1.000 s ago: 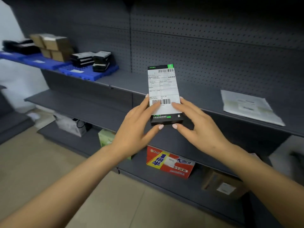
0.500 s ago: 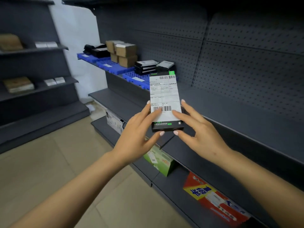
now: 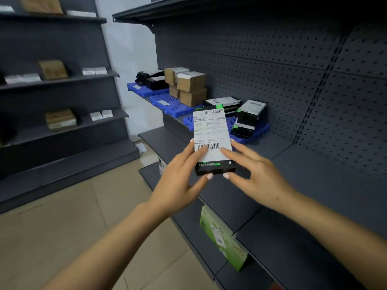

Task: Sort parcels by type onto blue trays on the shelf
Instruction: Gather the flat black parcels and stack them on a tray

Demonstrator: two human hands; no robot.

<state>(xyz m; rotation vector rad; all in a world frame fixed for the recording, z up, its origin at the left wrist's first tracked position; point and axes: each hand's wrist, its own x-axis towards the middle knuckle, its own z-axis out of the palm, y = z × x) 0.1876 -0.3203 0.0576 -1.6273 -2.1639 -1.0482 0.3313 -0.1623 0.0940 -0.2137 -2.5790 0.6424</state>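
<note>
Parcel (image 3: 212,141), black box with white shipping label: pinched at its near end between left hand (image 3: 180,185) and right hand (image 3: 255,176), before blue trays (image 3: 167,103) stacked with boxes.

Both hands hold a flat black cardboard box (image 3: 212,143) with a white shipping label (barcodes facing up): the left hand (image 3: 180,181) pinches its left edge, the right hand (image 3: 254,174) its right. Behind, three blue slatted plastic trays (image 3: 165,103) on the dark grey metal shelf (image 3: 293,160) carry brown cardboard boxes (image 3: 190,86) and stacked black boxes (image 3: 249,116).

Head view (close) faces shelf (image 3: 303,164).
</note>
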